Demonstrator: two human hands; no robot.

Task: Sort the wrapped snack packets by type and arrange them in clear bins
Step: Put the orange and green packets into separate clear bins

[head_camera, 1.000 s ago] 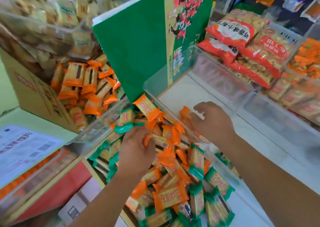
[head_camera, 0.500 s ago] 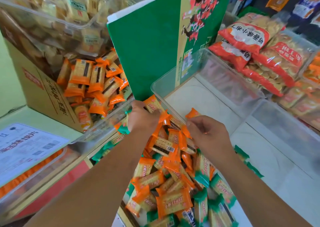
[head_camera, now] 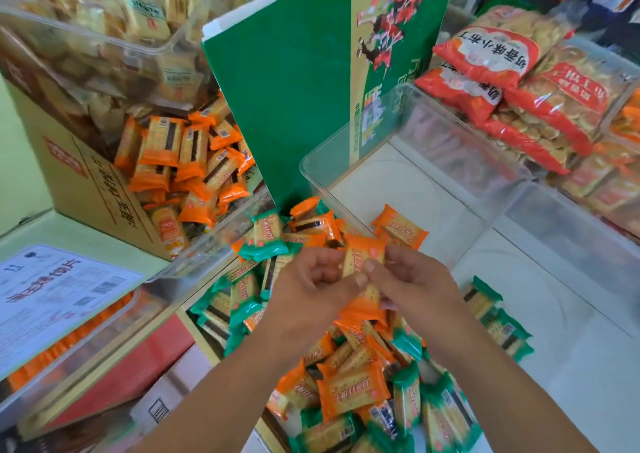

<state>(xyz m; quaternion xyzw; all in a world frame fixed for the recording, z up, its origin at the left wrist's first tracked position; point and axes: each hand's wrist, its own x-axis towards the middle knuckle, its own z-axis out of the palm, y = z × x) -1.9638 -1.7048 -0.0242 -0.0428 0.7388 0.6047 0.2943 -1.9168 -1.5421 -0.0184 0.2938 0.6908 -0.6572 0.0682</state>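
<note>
Together, left hand (head_camera: pixel 308 290) and right hand (head_camera: pixel 415 283) hold one orange-ended cracker packet (head_camera: pixel 362 257), each grip pinching its tan middle.

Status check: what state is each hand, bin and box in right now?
left hand, grips the held orange packets
right hand, pinches the same packets
held orange packets, between both hands, above the mixed pile
clear bin, open-topped, a lone orange packet inside
cardboard box, open, holds boxed orange packets

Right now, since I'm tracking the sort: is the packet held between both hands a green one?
No, the packet pinched between the left hand and the right hand has orange ends.
</note>
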